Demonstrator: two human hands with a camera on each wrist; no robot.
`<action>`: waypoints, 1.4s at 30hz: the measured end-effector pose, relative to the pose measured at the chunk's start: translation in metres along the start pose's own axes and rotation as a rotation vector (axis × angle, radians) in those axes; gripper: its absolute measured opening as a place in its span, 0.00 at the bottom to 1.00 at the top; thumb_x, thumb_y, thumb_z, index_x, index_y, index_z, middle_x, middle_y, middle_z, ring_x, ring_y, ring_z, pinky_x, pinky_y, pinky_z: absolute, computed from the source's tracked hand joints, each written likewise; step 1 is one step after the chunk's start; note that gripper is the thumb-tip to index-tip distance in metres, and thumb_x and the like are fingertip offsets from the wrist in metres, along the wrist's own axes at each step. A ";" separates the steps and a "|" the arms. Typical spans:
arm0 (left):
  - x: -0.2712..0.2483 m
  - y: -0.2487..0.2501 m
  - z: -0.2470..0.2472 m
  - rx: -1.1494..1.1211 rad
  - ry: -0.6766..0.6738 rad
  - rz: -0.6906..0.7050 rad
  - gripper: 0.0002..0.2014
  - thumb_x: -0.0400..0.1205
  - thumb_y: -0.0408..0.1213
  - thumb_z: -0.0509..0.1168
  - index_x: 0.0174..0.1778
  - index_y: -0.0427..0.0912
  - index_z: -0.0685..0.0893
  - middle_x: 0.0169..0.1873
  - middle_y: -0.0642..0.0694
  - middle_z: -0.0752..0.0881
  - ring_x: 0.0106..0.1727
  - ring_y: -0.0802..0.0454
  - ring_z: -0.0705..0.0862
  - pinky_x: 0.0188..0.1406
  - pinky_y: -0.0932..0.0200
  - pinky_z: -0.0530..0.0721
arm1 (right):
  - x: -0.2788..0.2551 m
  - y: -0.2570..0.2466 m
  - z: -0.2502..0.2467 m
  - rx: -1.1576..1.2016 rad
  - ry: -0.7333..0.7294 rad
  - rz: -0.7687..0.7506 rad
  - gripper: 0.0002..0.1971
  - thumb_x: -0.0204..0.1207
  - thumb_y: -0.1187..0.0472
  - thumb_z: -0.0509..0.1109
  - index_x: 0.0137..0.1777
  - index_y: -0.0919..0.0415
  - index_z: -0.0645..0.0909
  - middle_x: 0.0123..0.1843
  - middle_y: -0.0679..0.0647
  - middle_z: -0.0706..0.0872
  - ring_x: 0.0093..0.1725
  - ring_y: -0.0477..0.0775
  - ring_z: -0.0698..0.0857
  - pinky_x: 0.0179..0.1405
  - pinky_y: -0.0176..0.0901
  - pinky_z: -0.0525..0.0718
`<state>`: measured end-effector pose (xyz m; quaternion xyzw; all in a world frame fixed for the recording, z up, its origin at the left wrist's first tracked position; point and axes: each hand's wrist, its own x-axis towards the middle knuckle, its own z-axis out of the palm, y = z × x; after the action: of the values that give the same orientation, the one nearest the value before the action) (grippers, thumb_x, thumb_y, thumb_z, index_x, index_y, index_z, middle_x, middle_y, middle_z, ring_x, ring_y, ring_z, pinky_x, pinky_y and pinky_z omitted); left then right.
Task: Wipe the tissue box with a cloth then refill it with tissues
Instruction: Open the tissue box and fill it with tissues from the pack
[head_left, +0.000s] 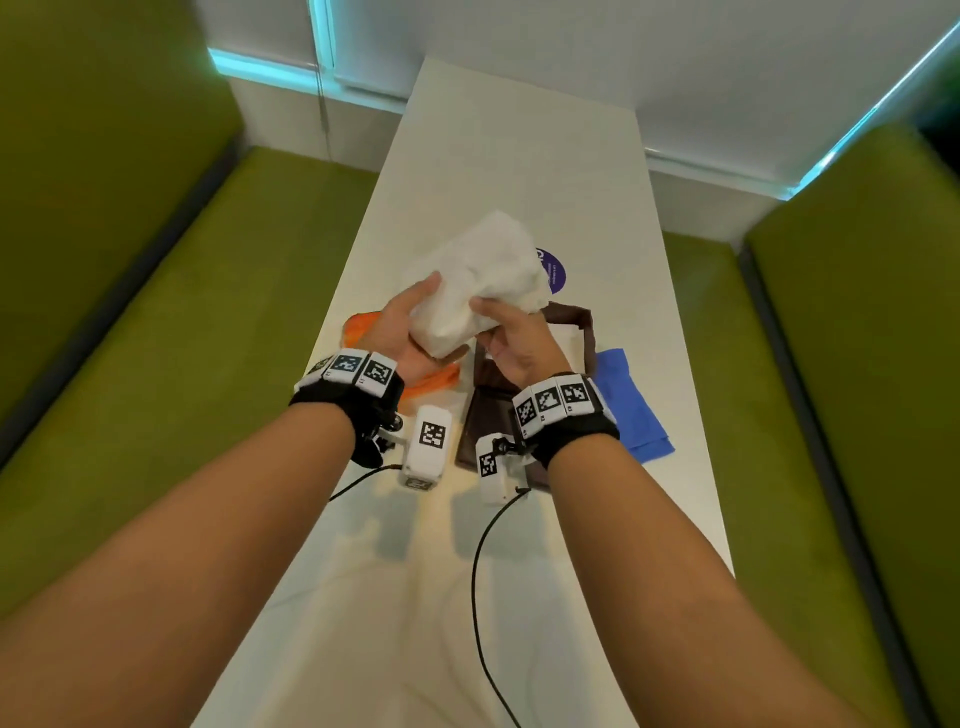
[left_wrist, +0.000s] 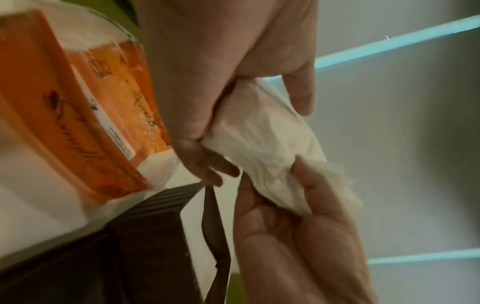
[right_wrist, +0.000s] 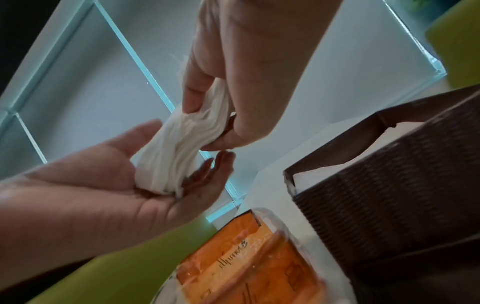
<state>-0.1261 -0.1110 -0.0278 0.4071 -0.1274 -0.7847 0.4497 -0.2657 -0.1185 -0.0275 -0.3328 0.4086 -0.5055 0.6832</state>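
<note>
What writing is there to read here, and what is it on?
Orange pack: cursive brand script and a white printed label, too blurred to read.
Purple sticker: white print, too small to read.
Wrist tags: black-and-white code squares, no words.
Nothing reads clearly.

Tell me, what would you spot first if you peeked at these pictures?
The big wad of white tissues held up over the white table grabs the eye first: it rests in the left hand while the right hand pinches it from above. Below the hands lie a bright orange tissue packet on the left, the brown tissue box in the middle and a blue cloth to its right.
</note>
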 end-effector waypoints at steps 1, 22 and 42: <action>-0.001 -0.005 0.003 0.007 0.005 -0.011 0.14 0.81 0.46 0.64 0.56 0.40 0.82 0.42 0.41 0.90 0.41 0.46 0.89 0.40 0.54 0.88 | -0.007 -0.001 -0.003 -0.007 -0.016 0.013 0.19 0.75 0.76 0.66 0.63 0.60 0.79 0.50 0.52 0.89 0.51 0.51 0.88 0.50 0.45 0.88; -0.034 -0.049 0.023 -0.340 -0.249 0.089 0.38 0.70 0.55 0.66 0.75 0.38 0.71 0.67 0.35 0.82 0.68 0.36 0.81 0.63 0.35 0.81 | -0.077 -0.021 -0.021 -0.100 -0.036 -0.166 0.14 0.77 0.73 0.67 0.57 0.57 0.82 0.52 0.52 0.90 0.52 0.50 0.89 0.56 0.48 0.88; -0.020 -0.041 0.017 -0.155 -0.039 0.153 0.21 0.77 0.54 0.65 0.50 0.38 0.88 0.47 0.38 0.92 0.49 0.42 0.91 0.48 0.43 0.87 | -0.082 -0.026 -0.042 -0.347 0.067 0.070 0.18 0.77 0.72 0.67 0.65 0.59 0.75 0.56 0.54 0.86 0.53 0.51 0.86 0.55 0.47 0.85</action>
<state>-0.1583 -0.0744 -0.0296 0.3447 -0.1057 -0.7633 0.5361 -0.3267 -0.0487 -0.0050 -0.4143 0.5235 -0.4140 0.6188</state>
